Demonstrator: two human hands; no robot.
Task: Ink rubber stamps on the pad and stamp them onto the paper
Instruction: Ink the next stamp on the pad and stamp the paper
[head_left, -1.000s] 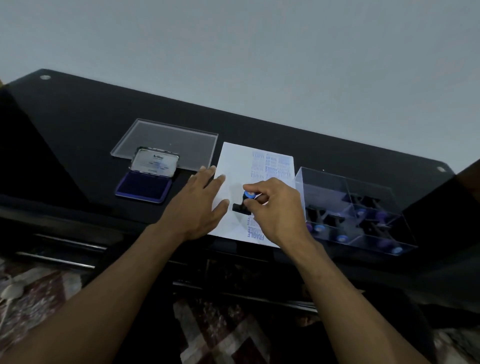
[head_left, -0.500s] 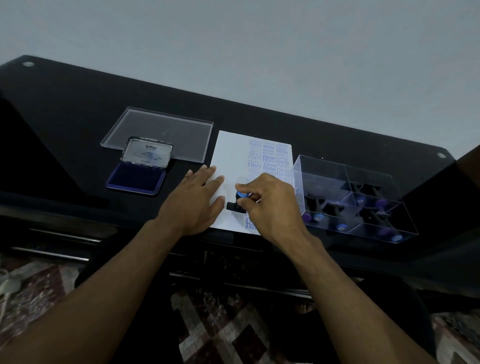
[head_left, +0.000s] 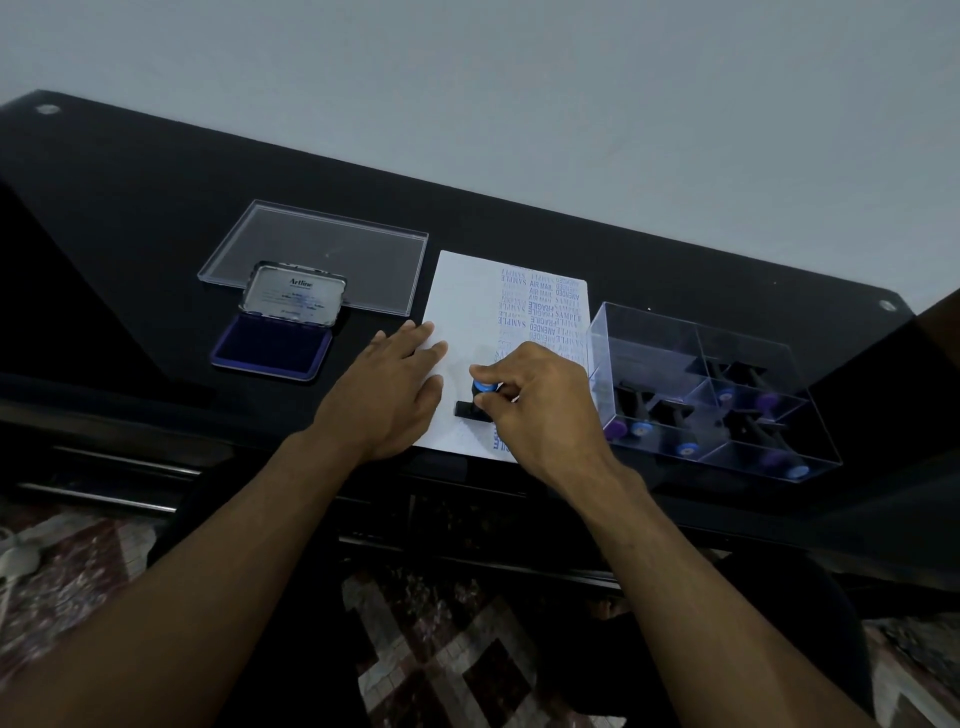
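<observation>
right hand (head_left: 540, 402) pinching stamp (head_left: 475, 402), on paper (head_left: 462, 291)

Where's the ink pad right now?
The ink pad lies open on the table's left part, left of the paper and left hand.

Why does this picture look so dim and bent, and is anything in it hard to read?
Head view: the light is low and bluish, so the black table swallows detail; the wide lens bows its far edge; the floor at the bottom is soft. The stamped words on the paper read only partly, and the stamps in the clear box are murky.
</observation>
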